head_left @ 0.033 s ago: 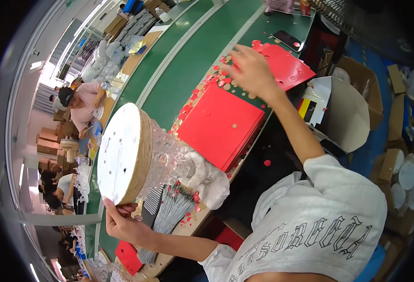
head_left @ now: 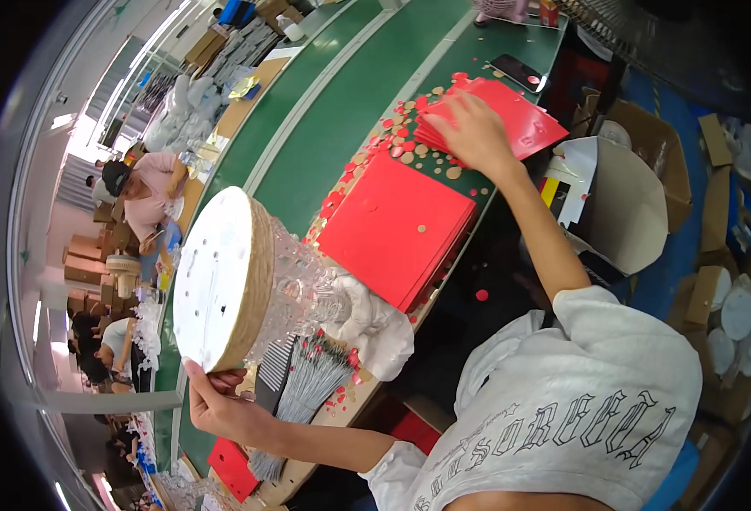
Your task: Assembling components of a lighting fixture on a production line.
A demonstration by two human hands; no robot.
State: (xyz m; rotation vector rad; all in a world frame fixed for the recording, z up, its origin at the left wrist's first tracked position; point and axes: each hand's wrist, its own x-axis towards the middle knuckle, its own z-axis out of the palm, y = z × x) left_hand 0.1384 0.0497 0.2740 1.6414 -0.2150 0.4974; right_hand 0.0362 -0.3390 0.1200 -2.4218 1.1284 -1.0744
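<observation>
My left hand (head_left: 222, 409) is closed on the lower rim of a white round disc (head_left: 213, 277) with a thick tan edge. The disc is tilted up on its side, small dark marks dotting its face. Behind it are clear faceted plastic pieces (head_left: 294, 285), partly hidden. Fingers apart, my right hand (head_left: 476, 136) lies over the left part of a fanned pile of red sheets (head_left: 524, 123); its fingertips touch the sheets. Between the disc and that pile sits a neat stack of red square sheets (head_left: 397, 230), one tan dot on top.
Red and tan round cutouts (head_left: 409, 145) litter the green table (head_left: 333, 128). Nearer me lie a bundle of grey wire stems (head_left: 311, 387) and a crumpled white bag (head_left: 375, 332). A phone (head_left: 518, 72) rests far right, above an open carton (head_left: 622, 204). Across the table, a person (head_left: 149, 192) works.
My right hand has moved right and slightly down, from above the scattered cutouts onto the red sheets. More red shows left of that pile. My left hand stays on the disc.
</observation>
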